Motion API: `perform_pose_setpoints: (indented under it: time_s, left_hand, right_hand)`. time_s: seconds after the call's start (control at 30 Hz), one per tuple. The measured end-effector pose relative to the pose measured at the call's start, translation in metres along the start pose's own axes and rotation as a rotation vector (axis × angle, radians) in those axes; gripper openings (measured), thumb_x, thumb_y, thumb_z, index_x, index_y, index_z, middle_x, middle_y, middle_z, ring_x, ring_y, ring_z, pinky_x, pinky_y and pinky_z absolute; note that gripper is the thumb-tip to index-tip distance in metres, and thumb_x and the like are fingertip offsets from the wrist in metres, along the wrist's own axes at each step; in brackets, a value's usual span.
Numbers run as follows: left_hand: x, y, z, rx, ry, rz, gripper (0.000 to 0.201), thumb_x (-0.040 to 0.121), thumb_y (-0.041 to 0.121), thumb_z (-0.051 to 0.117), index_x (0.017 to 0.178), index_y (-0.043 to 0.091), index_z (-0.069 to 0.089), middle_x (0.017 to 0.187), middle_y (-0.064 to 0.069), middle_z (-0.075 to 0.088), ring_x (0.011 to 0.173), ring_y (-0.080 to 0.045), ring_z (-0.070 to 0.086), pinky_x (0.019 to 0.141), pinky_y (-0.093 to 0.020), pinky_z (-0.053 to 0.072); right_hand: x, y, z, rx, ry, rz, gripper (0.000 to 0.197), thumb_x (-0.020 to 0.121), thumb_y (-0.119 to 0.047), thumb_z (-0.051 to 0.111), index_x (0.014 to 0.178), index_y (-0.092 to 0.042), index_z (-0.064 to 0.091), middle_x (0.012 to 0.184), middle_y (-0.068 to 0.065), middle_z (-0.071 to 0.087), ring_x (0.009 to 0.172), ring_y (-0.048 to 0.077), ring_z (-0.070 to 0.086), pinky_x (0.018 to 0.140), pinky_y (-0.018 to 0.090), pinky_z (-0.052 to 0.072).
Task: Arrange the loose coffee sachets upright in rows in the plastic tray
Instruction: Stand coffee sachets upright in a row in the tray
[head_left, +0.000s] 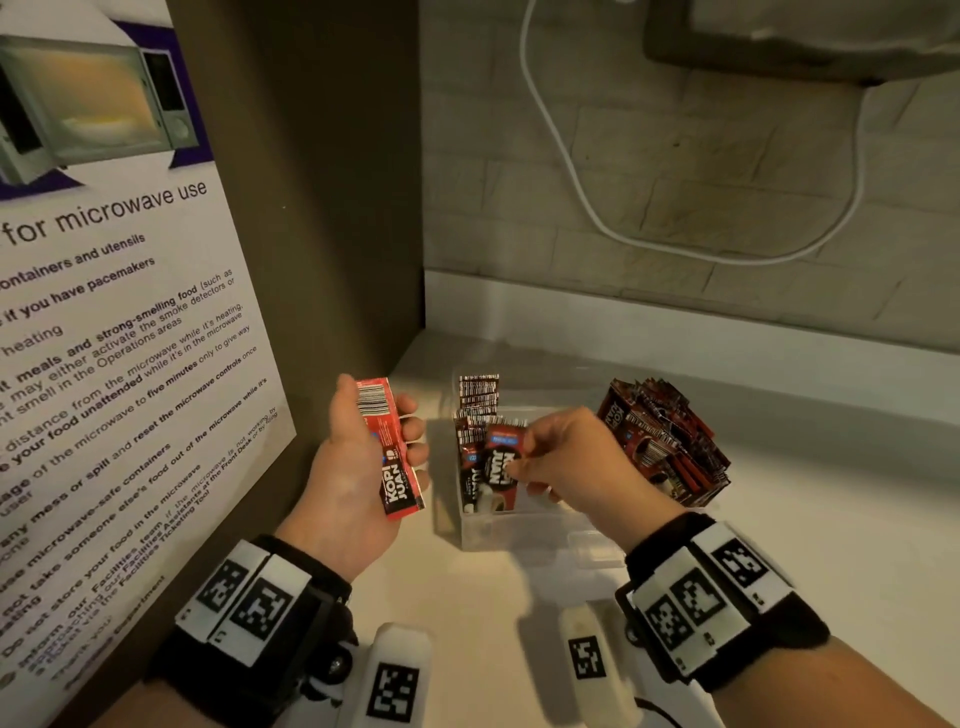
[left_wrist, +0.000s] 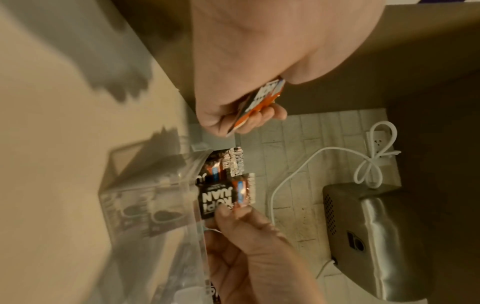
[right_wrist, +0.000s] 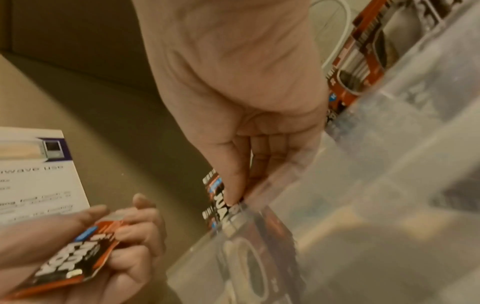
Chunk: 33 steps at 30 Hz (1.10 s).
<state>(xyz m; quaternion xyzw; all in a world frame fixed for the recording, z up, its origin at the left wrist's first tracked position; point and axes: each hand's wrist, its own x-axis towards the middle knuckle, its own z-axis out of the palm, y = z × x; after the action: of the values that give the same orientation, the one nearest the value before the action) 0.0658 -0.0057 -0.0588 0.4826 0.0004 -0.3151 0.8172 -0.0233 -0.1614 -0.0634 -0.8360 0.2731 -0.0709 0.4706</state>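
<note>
Left hand (head_left: 358, 467) curled round a small stack of red sachets (head_left: 396, 451) lettered "KOPI JUAN", barcode end uppermost. Right hand (head_left: 576, 457) pinching one "KOPI JUAN" sachet (head_left: 500, 462) upright at the clear plastic tray (head_left: 498, 535), just before other standing sachets (head_left: 478, 397). Loose pile (head_left: 662, 441) beyond that wrist. Leftward, a poster (head_left: 104, 322) reading "for microwave use".

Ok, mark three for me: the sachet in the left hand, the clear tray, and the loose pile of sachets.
Left-hand sachet (head_left: 394, 457): head view, middle of its printed face.
Tray (head_left: 511, 530): head view, bare near wall.
Loose pile (head_left: 670, 447): head view, centre of the heap.
</note>
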Motion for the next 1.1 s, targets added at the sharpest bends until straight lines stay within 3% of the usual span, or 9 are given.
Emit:
perform_pose_setpoints:
  time_s: [0.07,0.2,0.37,0.5,0.6,0.73,0.87,1.0,1.1]
  left_hand:
    - [0.001,-0.001,-0.001,-0.008,-0.017,-0.004,0.058,0.095,0.064,0.024,0.072,0.020,0.053,0.059,0.004,0.046,0.045,-0.009,0.036,0.041,-0.022,0.027]
    - [-0.002,-0.002,-0.001,0.051,-0.019,-0.017,0.033,0.097,0.039,0.034,0.070,0.023,0.046,0.060,0.006,0.040,0.045,-0.008,0.033,0.044,-0.022,0.026]
    - [-0.009,-0.004,-0.001,0.116,-0.092,0.044,0.021,0.099,0.025,0.047,0.081,0.019,0.058,0.068,0.003,0.066,0.056,-0.007,0.063,0.057,-0.029,0.047]
    - [-0.007,-0.004,-0.002,0.148,-0.070,0.106,0.007,0.089,0.015,0.061,0.082,0.015,0.062,0.079,0.001,0.073,0.067,-0.011,0.067,0.065,-0.034,0.054]
    - [-0.007,-0.007,0.002,0.132,-0.062,0.124,0.011,0.086,0.013,0.064,0.076,0.015,0.061,0.075,0.001,0.072,0.063,-0.010,0.066,0.060,-0.030,0.054]
    - [-0.009,-0.013,0.010,0.144,-0.096,0.150,0.012,0.086,0.010,0.063,0.075,0.014,0.060,0.075,-0.001,0.072,0.062,-0.011,0.068,0.053,-0.027,0.055]
    - [-0.010,-0.011,0.012,0.097,-0.089,0.154,0.010,0.087,0.008,0.063,0.080,0.013,0.057,0.082,-0.006,0.073,0.071,-0.016,0.070,0.058,-0.030,0.057]
    - [-0.009,-0.011,0.004,0.365,-0.113,0.120,0.015,0.083,0.012,0.070,0.071,0.019,0.063,0.075,-0.001,0.069,0.067,-0.012,0.062,0.064,-0.027,0.047]
    - [-0.015,-0.020,0.004,0.578,-0.208,0.087,0.008,0.080,0.012,0.072,0.079,0.018,0.067,0.079,0.000,0.070,0.063,-0.006,0.061,0.053,-0.017,0.041]
  right_hand:
    - [0.006,0.004,0.008,-0.075,-0.022,-0.013,0.022,0.075,-0.003,0.077,0.064,-0.013,0.061,0.065,0.002,0.066,0.051,0.008,0.059,0.047,0.017,0.046]
    - [0.012,0.004,0.017,-0.176,-0.013,-0.023,0.028,0.071,-0.005,0.079,0.059,-0.017,0.057,0.065,0.003,0.068,0.050,0.008,0.059,0.063,0.029,0.056]
    - [0.014,0.007,0.012,-0.184,0.044,-0.005,0.025,0.068,-0.022,0.084,0.073,-0.017,0.060,0.078,0.005,0.071,0.063,0.017,0.063,0.065,0.035,0.055]
    - [0.003,-0.003,0.000,0.176,0.214,-0.112,0.019,0.080,-0.027,0.075,0.081,-0.013,0.062,0.073,0.002,0.063,0.060,0.012,0.055,0.057,0.025,0.047]
    - [-0.014,-0.019,-0.006,0.368,0.080,-0.186,0.017,0.084,-0.022,0.070,0.076,-0.008,0.065,0.064,0.003,0.062,0.050,0.008,0.049,0.045,0.015,0.038]
    - [-0.019,-0.025,0.003,0.304,-0.099,-0.211,0.020,0.076,-0.007,0.077,0.085,0.006,0.065,0.064,0.009,0.056,0.046,0.004,0.047,0.043,0.011,0.036]
    - [-0.018,-0.022,0.004,0.274,-0.110,-0.154,0.012,0.077,-0.003,0.075,0.083,0.001,0.066,0.067,0.007,0.065,0.053,0.008,0.058,0.046,0.013,0.040]
    - [-0.015,-0.022,-0.010,0.668,0.081,-0.122,0.011,0.080,0.001,0.070,0.083,-0.008,0.064,0.065,0.005,0.068,0.054,0.014,0.061,0.047,0.021,0.046]
    - [-0.013,-0.026,-0.012,0.894,0.113,-0.192,0.015,0.081,0.008,0.064,0.081,-0.007,0.061,0.058,0.003,0.063,0.047,0.011,0.056,0.045,0.020,0.047]
